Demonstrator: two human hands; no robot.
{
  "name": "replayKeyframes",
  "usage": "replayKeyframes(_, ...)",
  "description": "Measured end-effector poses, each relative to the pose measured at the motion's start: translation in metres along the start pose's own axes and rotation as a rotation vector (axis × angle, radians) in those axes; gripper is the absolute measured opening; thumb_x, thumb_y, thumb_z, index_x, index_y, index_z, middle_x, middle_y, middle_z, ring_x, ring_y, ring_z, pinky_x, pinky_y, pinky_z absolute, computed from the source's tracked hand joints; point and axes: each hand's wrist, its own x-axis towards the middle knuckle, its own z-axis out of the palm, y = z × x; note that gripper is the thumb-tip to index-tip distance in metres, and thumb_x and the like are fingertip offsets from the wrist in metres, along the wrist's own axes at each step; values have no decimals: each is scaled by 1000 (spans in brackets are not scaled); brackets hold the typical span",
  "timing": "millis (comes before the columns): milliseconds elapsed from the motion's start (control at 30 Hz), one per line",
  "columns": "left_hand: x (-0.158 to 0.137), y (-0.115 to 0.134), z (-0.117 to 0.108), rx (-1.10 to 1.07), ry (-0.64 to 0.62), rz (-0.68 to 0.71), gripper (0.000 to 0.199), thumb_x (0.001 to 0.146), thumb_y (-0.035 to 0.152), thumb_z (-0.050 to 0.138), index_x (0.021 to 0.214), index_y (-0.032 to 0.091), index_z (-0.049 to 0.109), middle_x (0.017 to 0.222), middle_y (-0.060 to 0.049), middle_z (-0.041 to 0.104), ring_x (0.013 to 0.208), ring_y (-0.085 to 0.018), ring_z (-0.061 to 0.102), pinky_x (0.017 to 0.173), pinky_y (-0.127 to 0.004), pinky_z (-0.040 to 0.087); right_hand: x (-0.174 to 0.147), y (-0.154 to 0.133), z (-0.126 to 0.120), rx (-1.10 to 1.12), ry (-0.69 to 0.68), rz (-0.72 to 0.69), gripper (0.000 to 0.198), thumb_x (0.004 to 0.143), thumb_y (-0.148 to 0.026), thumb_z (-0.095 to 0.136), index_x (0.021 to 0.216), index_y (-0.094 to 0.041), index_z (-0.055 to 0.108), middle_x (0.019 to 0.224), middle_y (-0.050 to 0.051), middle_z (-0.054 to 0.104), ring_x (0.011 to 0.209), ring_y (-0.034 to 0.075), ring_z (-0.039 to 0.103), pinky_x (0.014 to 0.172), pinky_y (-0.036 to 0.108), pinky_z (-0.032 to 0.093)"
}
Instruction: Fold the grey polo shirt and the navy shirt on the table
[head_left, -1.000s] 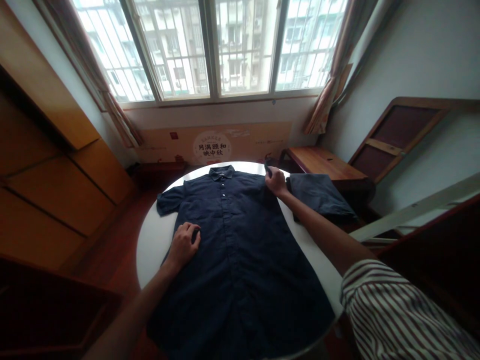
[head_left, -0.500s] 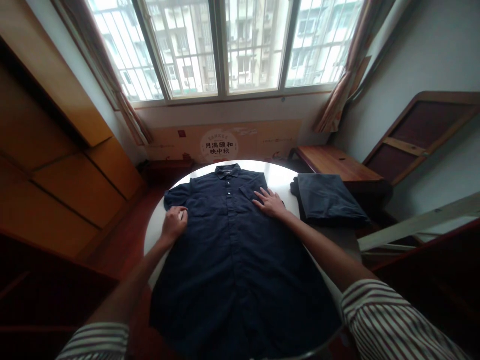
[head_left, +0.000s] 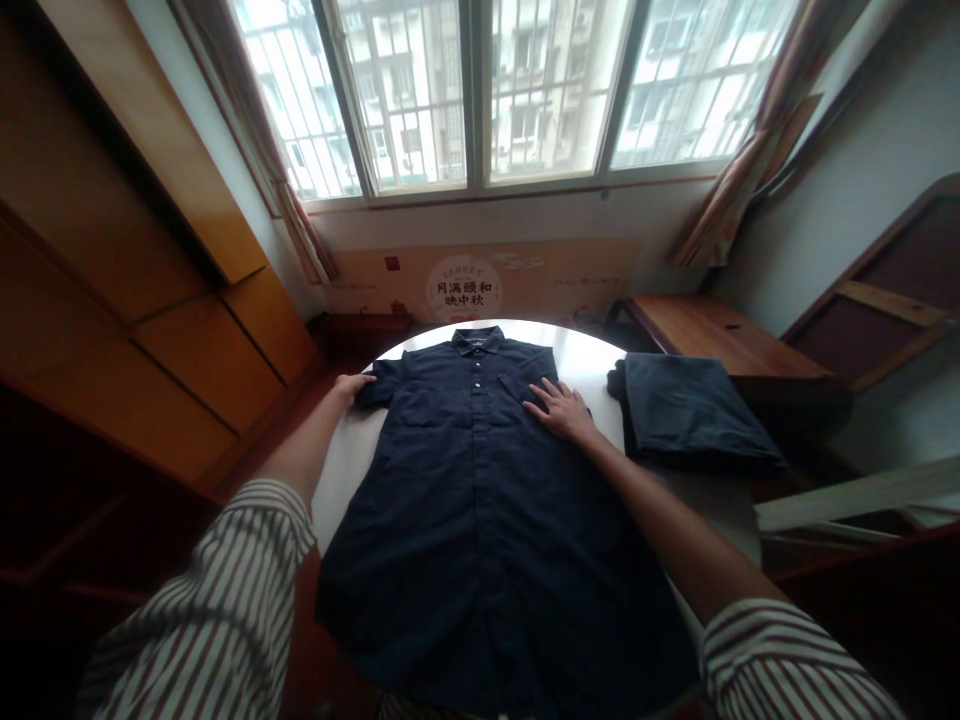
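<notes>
A dark navy button-up shirt point(head_left: 450, 500) lies spread front side up, its collar at the far end and its hem hanging toward me over the near side of the round white table point(head_left: 349, 455). At the cuff of the short sleeve on the left, my left hand point(head_left: 352, 385) has its fingers closed on the cloth; the fingertips are partly hidden. My right hand point(head_left: 562, 408) rests flat on the right chest of the shirt, by the pocket, fingers spread.
Folded dark clothing point(head_left: 690, 410) sits to the right of the shirt. Behind it stands a wooden desk point(head_left: 720, 335). Yellow-brown cabinets point(head_left: 187, 360) line the left side, and a barred window point(head_left: 480, 100) is beyond the table.
My left hand has moved from the shirt's left side edge up and outward to the sleeve cuff. My right hand stays flat on the chest. The view has turned slightly left.
</notes>
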Motion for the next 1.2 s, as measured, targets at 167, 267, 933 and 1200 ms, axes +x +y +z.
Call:
replayKeyframes(167,4,2,0,14,27,44,25,65,20,75,85,12,61,78,-8,68,77,-22,69,68,-30,56,-1,-1,0,8,13,-8,71,93,-69,22,150,-30,36,160,5,25,143,36,25,114,56,21)
replayKeyframes(267,3,4,-5,43,68,98,31,64,14,72,92,12,60,84,-9,68,80,-23,68,73,-35,56,-1,-1,0,12,13,-3,71,93,-69,22,150,-30,36,160,4,26,143,36,25,114,56,20)
replayKeyframes(933,-88,1,65,628,-410,843,29,79,29,67,106,18,65,85,-5,67,80,-20,65,78,-28,52,0,-2,0,7,19,-6,73,92,-70,20,150,-30,37,159,5,27,142,36,26,113,56,21)
replayKeyframes(1200,-30,25,59,530,-136,551,23,83,28,59,91,12,72,98,-15,73,96,-27,68,86,-32,49,0,0,1,109,55,-8,67,92,-68,27,144,-30,45,156,5,34,141,35,29,114,55,22)
